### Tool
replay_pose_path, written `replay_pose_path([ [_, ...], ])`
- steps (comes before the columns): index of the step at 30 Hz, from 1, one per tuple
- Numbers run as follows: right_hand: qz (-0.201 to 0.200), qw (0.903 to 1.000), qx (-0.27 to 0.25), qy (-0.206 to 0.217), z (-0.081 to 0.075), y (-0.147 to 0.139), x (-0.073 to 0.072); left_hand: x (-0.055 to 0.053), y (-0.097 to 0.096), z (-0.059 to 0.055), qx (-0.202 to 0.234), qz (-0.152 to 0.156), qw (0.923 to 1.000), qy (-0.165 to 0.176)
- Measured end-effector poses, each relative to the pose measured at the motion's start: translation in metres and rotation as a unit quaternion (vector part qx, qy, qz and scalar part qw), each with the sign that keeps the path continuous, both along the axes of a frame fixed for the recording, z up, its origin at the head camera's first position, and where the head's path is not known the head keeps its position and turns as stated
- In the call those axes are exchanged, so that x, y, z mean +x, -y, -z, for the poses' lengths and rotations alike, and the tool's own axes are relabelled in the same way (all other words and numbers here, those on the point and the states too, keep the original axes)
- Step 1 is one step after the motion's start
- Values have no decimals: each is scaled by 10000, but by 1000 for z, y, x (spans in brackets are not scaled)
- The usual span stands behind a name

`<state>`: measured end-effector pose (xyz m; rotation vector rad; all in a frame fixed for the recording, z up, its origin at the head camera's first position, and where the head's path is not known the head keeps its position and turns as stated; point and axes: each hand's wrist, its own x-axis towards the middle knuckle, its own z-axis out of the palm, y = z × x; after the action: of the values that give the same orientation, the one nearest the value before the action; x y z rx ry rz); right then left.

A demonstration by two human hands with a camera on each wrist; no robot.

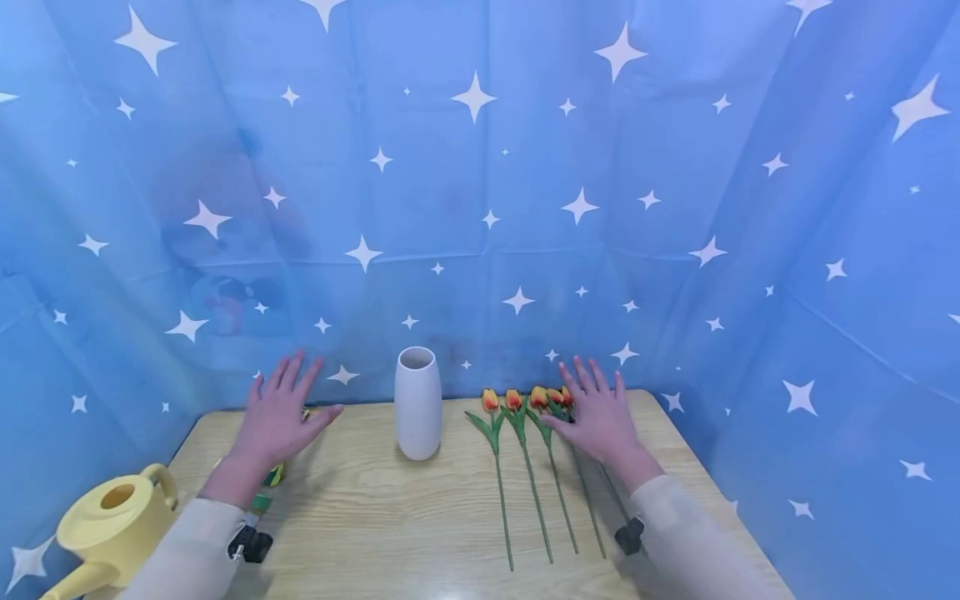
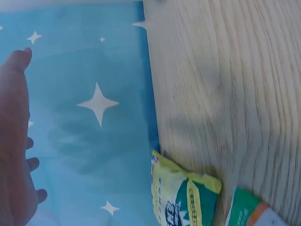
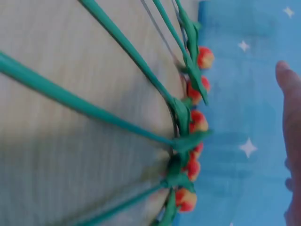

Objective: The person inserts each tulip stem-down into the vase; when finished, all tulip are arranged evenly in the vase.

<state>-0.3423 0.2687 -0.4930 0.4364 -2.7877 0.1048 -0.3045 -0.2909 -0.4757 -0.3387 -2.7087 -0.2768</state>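
Observation:
My left hand (image 1: 273, 421) is held above the left part of the table, fingers spread and nothing in it. Partly hidden beneath it lie a yellow and green packet (image 2: 183, 193) and a second green packet (image 2: 244, 207). My right hand (image 1: 600, 421) hovers over the right side with straight, spread fingers, also holding nothing. Below it several artificial tulips (image 1: 513, 400) with orange-red blooms lie in a row, their green stems pointing toward me; the hand covers some of them. Between the hands a white vase (image 1: 418, 404) stands upright.
A yellow watering can (image 1: 112, 525) stands at the table's front left, partly behind my left sleeve. The wooden table (image 1: 390, 525) ends at the back against a blue curtain (image 1: 450, 192) with white stars, which also hangs at both sides.

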Motion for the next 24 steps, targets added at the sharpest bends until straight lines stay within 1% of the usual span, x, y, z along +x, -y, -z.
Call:
replay_pose_path([
  [3,-104,9999,24,-4,5,7,8,1,-8,-3,205,207,9995,-121],
  [6,-205,9998,38,-21,10,14,14,0,-15,-4,415,394,9981,-239],
  [11,-357,9993,-15,98,18,26,25,-4,-26,-8,670,643,9955,-196],
  [17,-680,9969,-385,85,31,42,34,-4,-45,-13,975,840,9916,-115],
  [20,-767,9948,-614,279,37,51,38,-4,-54,-15,1203,959,9881,-40],
  [21,-771,9937,-719,390,38,53,41,-4,-57,-15,1271,988,9870,-10],
  [24,-780,9904,-995,550,44,61,46,-7,-67,-13,1431,1048,9841,64],
])
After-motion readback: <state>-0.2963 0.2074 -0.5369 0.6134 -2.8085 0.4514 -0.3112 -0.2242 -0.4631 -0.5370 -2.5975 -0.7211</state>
